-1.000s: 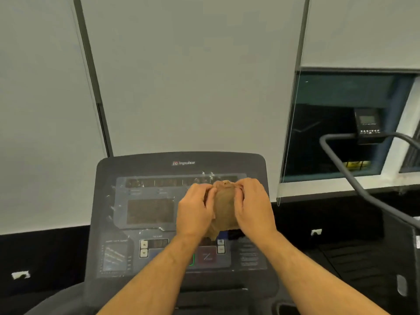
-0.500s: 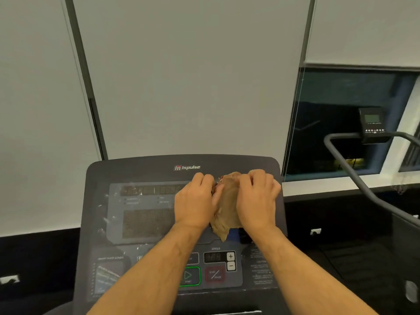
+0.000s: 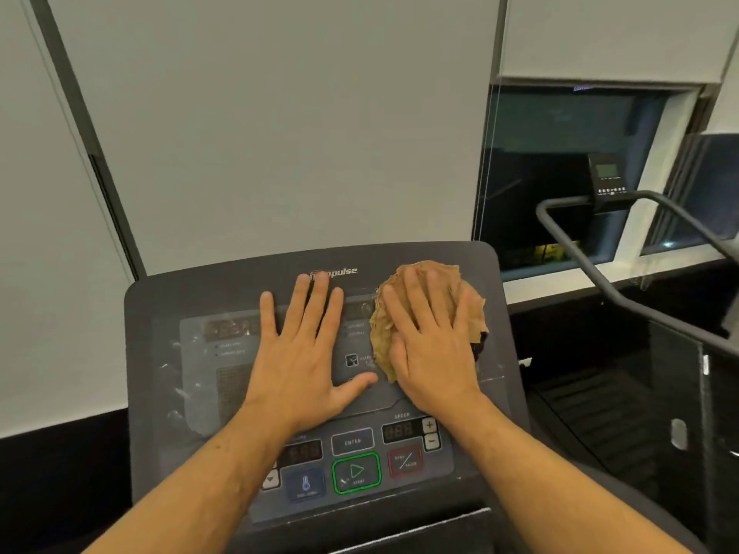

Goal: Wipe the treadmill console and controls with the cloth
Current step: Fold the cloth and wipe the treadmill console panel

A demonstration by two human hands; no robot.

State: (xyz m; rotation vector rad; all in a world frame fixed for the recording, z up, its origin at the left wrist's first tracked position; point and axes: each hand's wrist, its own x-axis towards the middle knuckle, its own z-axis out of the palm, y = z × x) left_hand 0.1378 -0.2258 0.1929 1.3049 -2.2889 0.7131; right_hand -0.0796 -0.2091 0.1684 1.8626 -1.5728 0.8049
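The dark grey treadmill console fills the lower middle of the head view, with a display panel and a row of buttons near its front edge. A crumpled tan cloth lies on the console's upper right part. My right hand presses flat on the cloth with fingers spread. My left hand lies flat on the display panel, fingers apart, holding nothing, just left of the cloth.
A pale wall with dark vertical strips stands behind the console. At the right is a dark window, and a second machine's grey handrail with a small display.
Both hands were bunched around the cloth in front of the console. Now the left hand has let go and lies flat, and the right hand presses the cloth onto the console's upper right.
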